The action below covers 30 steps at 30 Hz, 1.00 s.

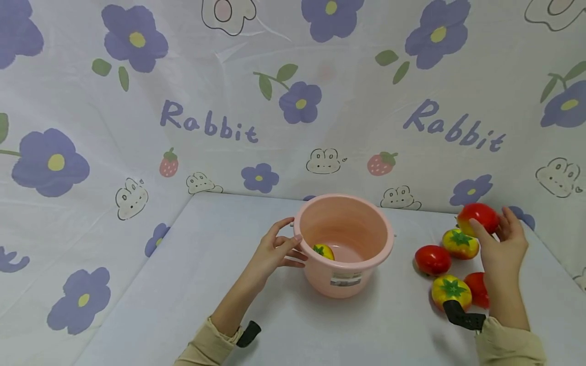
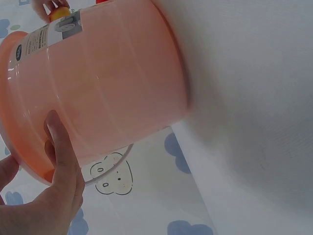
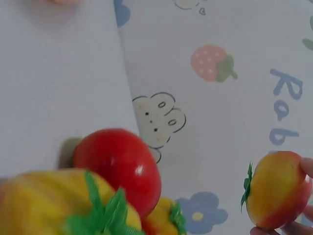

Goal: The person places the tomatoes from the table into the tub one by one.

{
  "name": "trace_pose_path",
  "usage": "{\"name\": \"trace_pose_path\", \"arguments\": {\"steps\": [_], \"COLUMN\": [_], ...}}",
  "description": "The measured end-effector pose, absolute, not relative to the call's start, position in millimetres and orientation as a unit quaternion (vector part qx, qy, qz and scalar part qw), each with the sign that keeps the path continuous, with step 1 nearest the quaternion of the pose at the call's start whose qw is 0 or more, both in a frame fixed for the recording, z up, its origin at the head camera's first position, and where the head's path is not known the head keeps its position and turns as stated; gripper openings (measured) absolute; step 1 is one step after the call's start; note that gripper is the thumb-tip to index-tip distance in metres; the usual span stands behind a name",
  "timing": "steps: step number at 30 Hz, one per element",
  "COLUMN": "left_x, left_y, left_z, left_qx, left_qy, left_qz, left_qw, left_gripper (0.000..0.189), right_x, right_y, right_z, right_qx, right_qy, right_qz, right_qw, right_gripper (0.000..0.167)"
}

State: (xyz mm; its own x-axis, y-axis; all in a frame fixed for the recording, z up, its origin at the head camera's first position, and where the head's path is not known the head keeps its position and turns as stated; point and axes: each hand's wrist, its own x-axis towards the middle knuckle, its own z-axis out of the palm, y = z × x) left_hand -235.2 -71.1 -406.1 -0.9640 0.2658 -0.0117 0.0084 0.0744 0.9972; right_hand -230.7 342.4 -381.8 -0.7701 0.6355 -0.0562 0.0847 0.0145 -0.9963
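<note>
A pink plastic bucket (image 1: 316, 274) stands upright on the table, with one yellow toy tomato (image 1: 326, 251) inside it. My left hand (image 1: 272, 251) holds the bucket's left rim, its fingers along the outer wall in the left wrist view. To the right, my right hand (image 1: 505, 254) grips a red and yellow toy tomato (image 1: 478, 216) above the other tomatoes. The green leaves of this held tomato (image 3: 274, 191) face left in the right wrist view. Below it lie a yellow tomato (image 1: 458, 245) and a red tomato (image 1: 432, 260).
Nearer the front are another yellow tomato (image 1: 450, 291) and a red one (image 1: 476, 288), partly hidden by the right arm. A white table (image 1: 192, 254) carries everything. Behind it hangs a patterned cloth (image 1: 274, 51) with purple flowers and rabbits.
</note>
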Motion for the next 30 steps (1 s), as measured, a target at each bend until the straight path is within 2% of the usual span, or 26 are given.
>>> {"name": "trace_pose_path", "arguments": {"steps": [16,30], "left_x": [-235.6,-235.2], "left_y": [-71.5,-71.6], "left_z": [-407.3,-406.9], "left_qx": [0.095,0.099], "left_qy": [0.727,0.726], "left_qz": [0.673,0.674], "left_qw": [0.098,0.097], "left_gripper": [0.06,0.058], "right_x": [-250.2,-258.1], "right_y": [295.5,257.0], "right_z": [-352.8,-341.3], "right_qx": [-0.209,-0.14], "right_qy": [-0.718,-0.752], "right_qz": [0.634,0.608], "right_qw": [0.199,0.21], "right_gripper": [0.069,0.068]}}
